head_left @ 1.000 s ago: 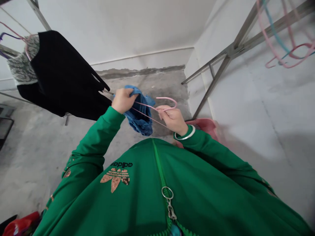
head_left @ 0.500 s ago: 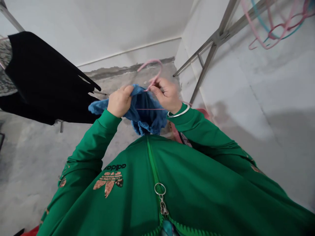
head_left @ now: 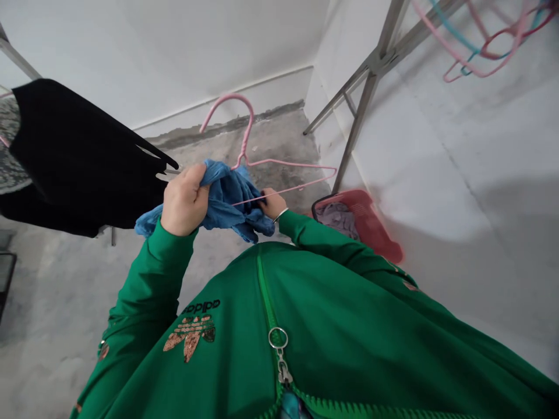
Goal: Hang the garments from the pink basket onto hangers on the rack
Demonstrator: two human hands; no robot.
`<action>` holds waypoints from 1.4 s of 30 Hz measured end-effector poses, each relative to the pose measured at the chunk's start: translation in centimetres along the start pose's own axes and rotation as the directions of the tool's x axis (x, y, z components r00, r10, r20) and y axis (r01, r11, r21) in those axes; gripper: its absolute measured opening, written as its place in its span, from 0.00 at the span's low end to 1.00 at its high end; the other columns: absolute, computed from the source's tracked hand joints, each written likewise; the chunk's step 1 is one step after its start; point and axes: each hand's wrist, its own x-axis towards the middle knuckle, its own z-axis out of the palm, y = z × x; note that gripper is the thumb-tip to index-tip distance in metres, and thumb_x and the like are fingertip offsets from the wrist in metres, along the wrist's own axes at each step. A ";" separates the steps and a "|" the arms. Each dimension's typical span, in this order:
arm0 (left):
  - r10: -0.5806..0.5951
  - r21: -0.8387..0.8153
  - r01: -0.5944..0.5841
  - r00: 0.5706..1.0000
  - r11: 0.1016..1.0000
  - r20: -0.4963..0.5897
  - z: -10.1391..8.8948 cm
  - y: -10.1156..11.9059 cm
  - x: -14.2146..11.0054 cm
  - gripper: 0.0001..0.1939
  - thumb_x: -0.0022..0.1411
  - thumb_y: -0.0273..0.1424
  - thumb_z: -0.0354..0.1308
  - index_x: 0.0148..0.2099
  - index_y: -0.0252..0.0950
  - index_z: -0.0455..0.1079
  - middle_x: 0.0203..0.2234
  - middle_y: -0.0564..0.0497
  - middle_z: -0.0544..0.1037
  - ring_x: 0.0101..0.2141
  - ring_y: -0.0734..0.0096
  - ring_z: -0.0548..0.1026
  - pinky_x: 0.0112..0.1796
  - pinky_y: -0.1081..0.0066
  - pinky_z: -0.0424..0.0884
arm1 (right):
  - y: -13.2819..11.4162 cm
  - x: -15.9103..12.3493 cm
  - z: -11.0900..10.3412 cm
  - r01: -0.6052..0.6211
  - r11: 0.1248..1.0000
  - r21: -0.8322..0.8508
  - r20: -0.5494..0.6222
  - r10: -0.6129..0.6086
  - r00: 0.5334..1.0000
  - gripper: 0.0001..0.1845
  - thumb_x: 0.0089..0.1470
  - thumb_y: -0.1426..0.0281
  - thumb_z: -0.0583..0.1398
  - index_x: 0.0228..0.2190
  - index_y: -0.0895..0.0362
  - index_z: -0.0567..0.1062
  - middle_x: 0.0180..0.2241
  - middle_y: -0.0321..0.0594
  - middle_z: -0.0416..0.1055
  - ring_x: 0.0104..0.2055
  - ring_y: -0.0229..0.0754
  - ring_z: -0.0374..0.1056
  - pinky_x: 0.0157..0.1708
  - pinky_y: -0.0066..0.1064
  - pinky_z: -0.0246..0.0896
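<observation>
A blue cloth garment (head_left: 227, 201) lies bunched around the neck of a pink wire hanger (head_left: 250, 131), the hook rising above it. The left hand (head_left: 184, 201) holds the cloth in a tight, closed grip; the right hand (head_left: 273, 203) pinches its lower edge beside the hanger's bar. Left of the garment hangs a black garment (head_left: 74, 157); to its right sits a red basket (head_left: 364, 201) holding grey clothes (head_left: 336, 218).

The pink hanger (head_left: 247, 137) now juts further from the blue cloth (head_left: 227, 195) (hook up).
</observation>
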 end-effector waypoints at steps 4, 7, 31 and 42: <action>0.039 0.043 -0.038 0.999 0.998 -0.011 -1.3 -0.6 -0.9 0.11 0.64 0.30 0.47 0.37 0.34 0.71 0.29 0.49 0.72 0.31 0.70 0.72 0.33 0.72 0.66 | 1.7 2.7 -1.7 -0.023 0.999 0.048 -0.013 0.024 1.000 0.16 0.49 0.78 0.51 0.40 0.64 0.70 0.43 0.52 0.71 0.44 0.43 0.65 0.46 0.32 0.59; 0.021 0.142 -0.021 1.000 0.990 -0.002 -2.3 -2.1 -1.6 0.11 0.63 0.29 0.47 0.36 0.35 0.70 0.30 0.49 0.73 0.33 0.69 0.72 0.35 0.73 0.66 | 3.0 3.8 -3.7 -0.009 0.988 0.155 -0.084 0.023 0.996 0.18 0.46 0.80 0.49 0.39 0.63 0.70 0.41 0.48 0.72 0.42 0.40 0.66 0.45 0.30 0.60; -0.212 0.187 0.228 0.972 0.956 -0.101 -0.8 -7.1 -3.1 0.09 0.58 0.26 0.47 0.33 0.32 0.69 0.22 0.54 0.63 0.26 0.75 0.63 0.30 0.74 0.60 | 3.2 1.4 -7.9 -0.107 0.987 -0.121 -0.109 0.094 0.990 0.16 0.46 0.80 0.53 0.36 0.58 0.74 0.42 0.50 0.75 0.48 0.54 0.68 0.45 0.40 0.63; -0.209 0.239 0.213 0.977 0.947 -0.043 -1.1 -7.2 -2.6 0.07 0.56 0.27 0.48 0.28 0.34 0.65 0.20 0.55 0.61 0.24 0.76 0.61 0.27 0.74 0.56 | 3.1 1.4 -8.9 -0.127 0.991 0.050 -0.167 0.134 0.977 0.16 0.43 0.80 0.52 0.32 0.57 0.75 0.34 0.44 0.75 0.40 0.48 0.68 0.40 0.33 0.61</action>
